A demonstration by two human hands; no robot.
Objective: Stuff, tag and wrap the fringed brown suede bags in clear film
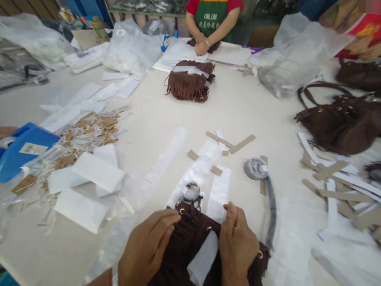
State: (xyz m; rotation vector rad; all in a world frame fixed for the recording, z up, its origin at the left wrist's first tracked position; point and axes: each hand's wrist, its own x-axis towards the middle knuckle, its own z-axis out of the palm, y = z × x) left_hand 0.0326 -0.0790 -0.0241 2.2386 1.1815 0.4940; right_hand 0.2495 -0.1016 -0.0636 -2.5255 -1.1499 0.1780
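A dark brown fringed handbag (184, 261) lies in front of me, with brass eyelets along its top edge. My left hand (147, 248) rests along the bag's left side, fingers stretched out. My right hand (238, 247) is closed over the bag's upper edge, thumb and forefinger pinched; what sits between them is hidden. A crumpled strip of white tissue (204, 259) lies on the bag between my hands. Past the top edge is a small wrapped metallic piece (191, 191). A grey wrapped strap (268, 211) runs from the bag's right side to a coil.
Tags with strings (92, 129), folded white papers (81, 208) and a blue tool (20, 151) by another person's hand lie left. Card strips (336, 195) and brown bags (341, 119) are right. A wrapped fringed bag (189, 81) sits before a person in a green apron (212, 8).
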